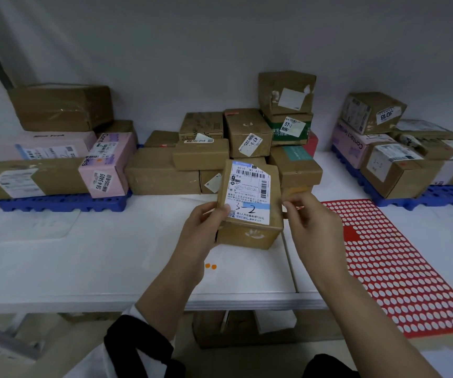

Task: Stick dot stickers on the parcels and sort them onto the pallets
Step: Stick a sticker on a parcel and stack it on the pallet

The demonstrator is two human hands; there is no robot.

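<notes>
One parcel (247,237) marked 3-2 held above table (110,255), left hand (206,227) gripping its left edge. Right hand (312,222) pinched at its right edge — can't tell if on dot sticker or box. Press dot onto bare cardboard, off shipping label (249,186) — rub flat.

Held parcel (249,195): label's fine print too small & blurred to read. Its lower-left corner is hidden under the left hand (206,229), whose fingers vanish behind the box. Right hand (312,222) covers the parcel's right edge; can't tell if its fingertips pinch the box or sth tiny. Two orange dots (210,266) too small to tell if stuck or loose. Right blue pallet (438,196) & its parcels cut off at frame's right. Left blue pallet (61,203) mostly buried under boxes. Red item (311,144) behind the middle heap mostly hidden, can't ID. Cartons (247,331) below: tops hidden by desk (83,263) front edge.
</notes>
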